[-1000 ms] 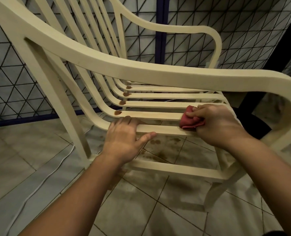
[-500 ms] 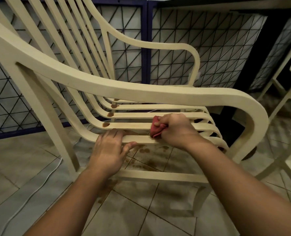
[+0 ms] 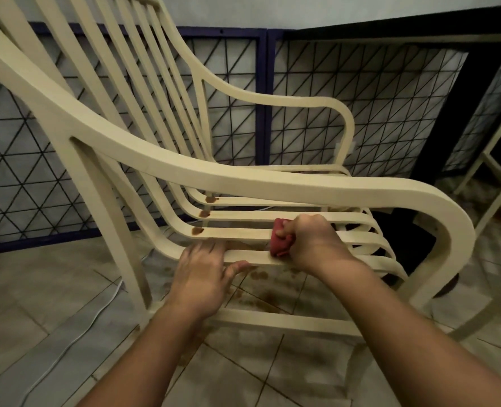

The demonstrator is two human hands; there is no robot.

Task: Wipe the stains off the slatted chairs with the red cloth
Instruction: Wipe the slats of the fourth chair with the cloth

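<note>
While the left hand [image 3: 205, 274] grips a slat [image 3: 252, 255], the right hand [image 3: 312, 245], clenching the red cloth [image 3: 278, 243], should scrub firmly leftward to the stains [image 3: 198, 230].

Matt cream plastic chair [image 3: 243, 174], soft red cloth [image 3: 278, 245], glazed floor tiles [image 3: 38, 289]

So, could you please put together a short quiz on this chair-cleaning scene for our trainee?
1. Which hand grips the red cloth?
2. True or false: the left hand is lifted clear of the chair.
3. How many brown stains show at the seat's bend? A one, B three, C six.
Key: 1 the right hand; 2 false, it grips the nearest seat slat; 3 B.
</note>
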